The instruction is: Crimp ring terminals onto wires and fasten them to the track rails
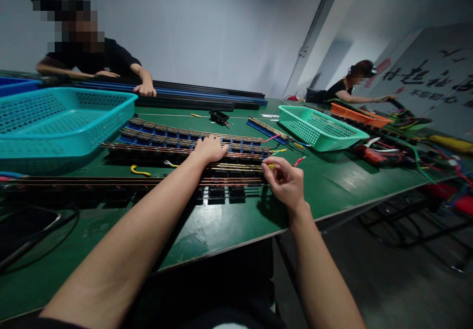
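Note:
My left hand lies over a row of long blue-and-black strips with copper-coloured rods, its thumb pointing right. At the right end of the nearer rods, my right hand is closed in a pinch on a yellow wire; its fingers hide part of it. A red wire end sticks out just beyond that hand. Closer to me runs a long black strip with copper rods, with black blocks along its near side. A short bent yellow wire rests left of my forearm.
A turquoise basket stands at left, a green basket at right, with an orange tray behind it. A red-and-black power tool lies near loose wires. Two people work across the green table.

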Motion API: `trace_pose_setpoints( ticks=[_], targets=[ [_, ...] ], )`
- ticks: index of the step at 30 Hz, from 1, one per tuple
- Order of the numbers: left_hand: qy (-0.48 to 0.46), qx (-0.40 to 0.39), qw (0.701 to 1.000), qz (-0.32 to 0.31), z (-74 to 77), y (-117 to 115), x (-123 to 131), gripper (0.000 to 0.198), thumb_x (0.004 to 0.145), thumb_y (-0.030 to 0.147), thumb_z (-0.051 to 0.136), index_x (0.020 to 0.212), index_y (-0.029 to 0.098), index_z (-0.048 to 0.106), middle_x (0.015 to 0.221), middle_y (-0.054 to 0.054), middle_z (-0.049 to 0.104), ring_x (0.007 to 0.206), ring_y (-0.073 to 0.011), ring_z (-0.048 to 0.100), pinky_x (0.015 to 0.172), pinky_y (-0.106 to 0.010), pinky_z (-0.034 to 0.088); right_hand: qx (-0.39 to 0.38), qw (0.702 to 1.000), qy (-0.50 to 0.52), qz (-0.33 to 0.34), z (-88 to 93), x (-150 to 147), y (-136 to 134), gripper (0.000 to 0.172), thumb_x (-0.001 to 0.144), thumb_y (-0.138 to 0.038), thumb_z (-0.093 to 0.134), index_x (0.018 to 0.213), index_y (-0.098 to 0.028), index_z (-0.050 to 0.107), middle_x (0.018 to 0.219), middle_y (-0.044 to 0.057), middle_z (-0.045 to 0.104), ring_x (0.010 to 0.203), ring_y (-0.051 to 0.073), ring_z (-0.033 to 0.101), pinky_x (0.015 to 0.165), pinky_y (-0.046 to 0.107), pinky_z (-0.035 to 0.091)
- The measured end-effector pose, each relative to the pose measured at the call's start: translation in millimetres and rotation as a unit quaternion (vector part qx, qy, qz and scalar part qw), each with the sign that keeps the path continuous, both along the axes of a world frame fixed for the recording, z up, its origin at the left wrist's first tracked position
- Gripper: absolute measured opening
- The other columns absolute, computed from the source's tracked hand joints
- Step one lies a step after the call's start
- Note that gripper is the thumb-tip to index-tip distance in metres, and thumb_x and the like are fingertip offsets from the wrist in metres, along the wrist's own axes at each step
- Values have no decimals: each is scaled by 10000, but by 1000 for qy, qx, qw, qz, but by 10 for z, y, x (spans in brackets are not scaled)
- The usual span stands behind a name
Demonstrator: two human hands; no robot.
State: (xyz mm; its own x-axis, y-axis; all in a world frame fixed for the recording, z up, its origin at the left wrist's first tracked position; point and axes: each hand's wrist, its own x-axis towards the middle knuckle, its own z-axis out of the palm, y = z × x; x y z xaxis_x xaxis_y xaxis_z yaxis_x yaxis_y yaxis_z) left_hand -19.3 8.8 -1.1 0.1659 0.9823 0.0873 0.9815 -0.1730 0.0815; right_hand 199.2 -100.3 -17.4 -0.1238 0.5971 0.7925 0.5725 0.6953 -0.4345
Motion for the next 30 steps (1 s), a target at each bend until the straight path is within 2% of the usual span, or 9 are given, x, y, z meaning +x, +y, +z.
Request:
trace_pose_setpoints(
  ticks=[5, 9, 13, 17, 20, 25, 27, 30],
  targets=[
    [1, -5, 1000, 4, -1, 5, 0, 628, 881, 545, 210, 1284, 158, 497, 1360, -167, 467, 1211, -315, 459, 982, -463, 348, 12, 998, -56, -18, 19, -11, -19, 99, 818, -278, 594, 871, -219, 652, 494, -71, 435, 394, 50, 362, 429, 192, 334],
    [-2, -2, 1000, -3, 2, 6, -3, 635, 882, 532, 212, 1291, 137, 495, 1364, -180, 459, 1206, -329, 459, 967, -467, 358, 19, 998, -61, -22, 32, -24, -38, 141, 827, -259, 578, 949, -214, 632, 529, -65, 472, 408, 53, 378, 442, 194, 353],
    [-2, 0, 1000, -6, 8, 1, -3, 638, 881, 525, 210, 1285, 124, 499, 1356, -188, 462, 1204, -329, 461, 963, -466, 362, 33, 998, -9, -51, 28, -28, -45, 193, 838, -247, 565, 1024, -210, 600, 684, -24, 586, 468, 64, 453, 476, 204, 396],
    [-1, -2, 1000, -5, 14, -6, -1, 640, 880, 531, 207, 1289, 130, 494, 1365, -184, 456, 1209, -324, 458, 968, -462, 358, 42, 992, 68, -95, 18, -30, -47, 189, 860, -271, 544, 1038, -219, 584, 812, 8, 631, 587, 92, 556, 550, 227, 450],
    [-3, -7, 1000, -5, 18, -11, 0, 648, 880, 533, 203, 1295, 125, 489, 1371, -185, 452, 1212, -329, 452, 973, -467, 350, 21, 985, 128, -117, 19, -33, -36, 234, 889, -308, 504, 1099, -222, 556, 807, 12, 640, 601, 101, 581, 552, 230, 461],
    [-3, -5, 1000, -7, 25, -22, 3, 657, 880, 528, 201, 1297, 108, 486, 1369, -195, 449, 1210, -339, 452, 969, -477, 350, 6, 964, 240, -112, 42, -22, 5, 281, 911, -355, 463, 1150, -216, 511, 849, 17, 636, 442, 59, 485, 430, 207, 402],
    [-1, -3, 1000, -6, 22, -21, 5, 654, 880, 525, 201, 1291, 108, 492, 1360, -195, 457, 1207, -336, 457, 968, -475, 353, 3, 964, 245, -103, 40, -11, 13, 272, 904, -366, 477, 1122, -210, 524, 811, 10, 630, 452, 64, 489, 434, 206, 397],
    [2, 2, 1000, -6, 11, -11, 7, 648, 878, 519, 204, 1283, 107, 499, 1351, -197, 465, 1201, -333, 465, 962, -475, 361, -1, 975, 201, -93, 11, 4, 7, 225, 876, -360, 532, 1028, -200, 576, 687, -13, 592, 510, 81, 508, 476, 205, 389]
  ],
)
